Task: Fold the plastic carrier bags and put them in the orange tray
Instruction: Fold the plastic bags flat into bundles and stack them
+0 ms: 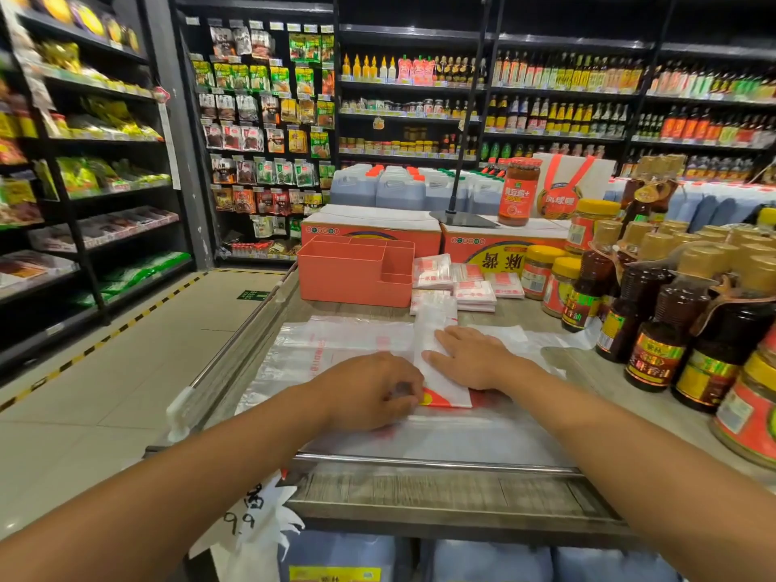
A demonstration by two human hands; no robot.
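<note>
"On the table (420,493), dead centre, what's under the hands?"

"One carrier bag (430,329), folded lengthwise into a narrow white strip that runs from 6 o'clock towards 12. Its near end shows red and yellow print."

"And the left hand (369,390)?"

"Knuckles up, fingers curled down onto that near end. It grips the strip at the printed corner."

"The right hand (472,357)?"

"Flat, with straight fingers spread. The palm presses on the middle of the strip, and the fingertips point to about 10 o'clock."

"What lies beneath the strip?"

"More unfolded bags (336,342), clear with red lettering, spread flat and reaching out to 9 o'clock as far as the table's metal rail."

"Where's the orange tray (348,279)?"

"At 11 o'clock from the hands, near the far edge, in front of the orange-and-white cartons (369,228). It has several compartments — I can't see any bag inside from this angle."

"Any bags done?"

"Small folded packets (474,289) sit in stacks just beside the tray, at 12 to 1 o'clock."

"And the right side?"

"From 2 to 4 o'clock stand dark sauce bottles (655,329) with gold caps, and yellow-lidded jars (541,275) behind them."
</note>
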